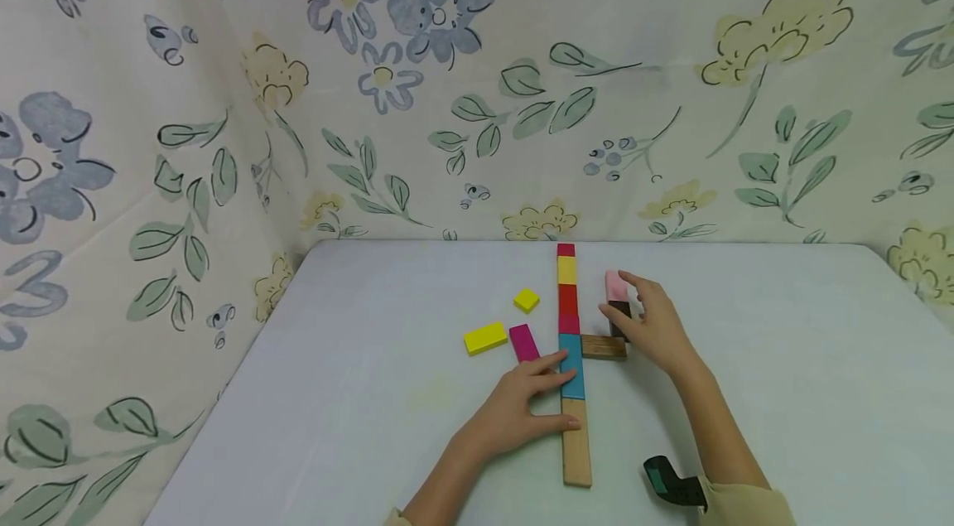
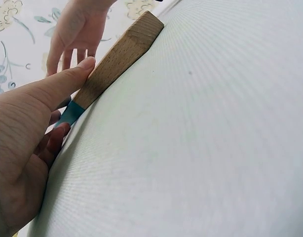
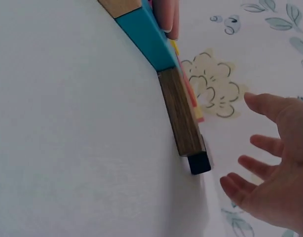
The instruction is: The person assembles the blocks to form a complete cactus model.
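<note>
A straight row of blocks runs away from me on the table, from a plain wood block (image 1: 576, 460) through a blue block (image 1: 574, 387) to magenta, red and yellow ones farther back. My left hand (image 1: 514, 410) rests on it, thumb on the wood block and fingertips on the blue one. A brown wood block (image 1: 604, 347) juts out right from the blue block. Beyond its outer end a black block (image 1: 622, 309) and a pink block (image 1: 615, 286) form a short line. Around these two my right hand (image 1: 659, 327) spreads its thumb and fingers, seen loosely extended in the right wrist view.
Left of the row lie a magenta block (image 1: 523, 340), a yellow block (image 1: 485, 338) and a small yellow block (image 1: 526, 300). A black wrist device (image 1: 674, 484) shows at the right sleeve. Flowered cloth (image 1: 477, 170) hangs behind the white table (image 1: 335, 393).
</note>
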The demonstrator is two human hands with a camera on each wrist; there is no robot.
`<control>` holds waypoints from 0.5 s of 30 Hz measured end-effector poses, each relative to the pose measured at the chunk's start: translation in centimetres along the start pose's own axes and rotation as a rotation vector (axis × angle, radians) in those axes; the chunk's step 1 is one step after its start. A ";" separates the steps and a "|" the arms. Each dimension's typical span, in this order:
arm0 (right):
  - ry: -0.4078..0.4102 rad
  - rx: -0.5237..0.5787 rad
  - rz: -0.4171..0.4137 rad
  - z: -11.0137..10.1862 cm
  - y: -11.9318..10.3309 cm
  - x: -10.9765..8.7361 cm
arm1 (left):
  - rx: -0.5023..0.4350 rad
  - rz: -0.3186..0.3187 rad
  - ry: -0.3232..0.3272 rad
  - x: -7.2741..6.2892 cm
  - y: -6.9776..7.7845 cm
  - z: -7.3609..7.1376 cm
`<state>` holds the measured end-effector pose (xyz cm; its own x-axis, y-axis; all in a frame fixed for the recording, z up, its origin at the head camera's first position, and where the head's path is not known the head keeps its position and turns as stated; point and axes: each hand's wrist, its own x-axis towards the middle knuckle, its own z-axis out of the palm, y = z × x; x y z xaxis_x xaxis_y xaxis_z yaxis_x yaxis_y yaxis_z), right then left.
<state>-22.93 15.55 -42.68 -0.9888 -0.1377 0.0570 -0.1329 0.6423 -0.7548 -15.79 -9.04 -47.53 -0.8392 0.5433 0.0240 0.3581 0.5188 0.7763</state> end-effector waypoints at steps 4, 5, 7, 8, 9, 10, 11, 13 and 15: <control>-0.036 -0.031 -0.009 0.3 0.7 -0.5 | 0.005 0.003 0.005 0.0 0.0 0.0; -0.042 -0.032 -0.014 0.4 0.9 -0.6 | 0.005 0.005 0.006 0.0 0.0 0.0; -0.051 -0.031 -0.027 0.6 1.2 -0.8 | 0.003 0.006 0.007 0.0 0.0 -0.1; -0.054 -0.035 -0.036 0.6 1.4 -0.9 | 0.001 0.006 0.006 0.0 0.0 -0.1; -0.056 -0.039 -0.042 0.7 1.5 -0.9 | 0.000 0.006 0.005 -0.1 0.0 -0.1; -0.058 -0.042 -0.046 0.8 1.7 -1.0 | -0.002 0.007 0.004 -0.1 0.0 -0.1; -0.061 -0.043 -0.049 0.8 1.8 -1.1 | -0.004 0.008 0.004 -0.1 0.0 -0.1; -0.067 -0.055 -0.046 0.9 1.9 -1.2 | -0.007 0.011 0.005 -0.1 0.0 -0.1; -0.076 -0.060 -0.037 0.9 2.0 -1.3 | -0.012 0.015 0.007 -0.1 0.0 -0.1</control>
<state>-21.86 16.29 -44.85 -0.9756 -0.2171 0.0324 -0.1748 0.6793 -0.7128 -15.70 -9.15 -47.46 -0.8367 0.5462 0.0404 0.3659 0.5025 0.7833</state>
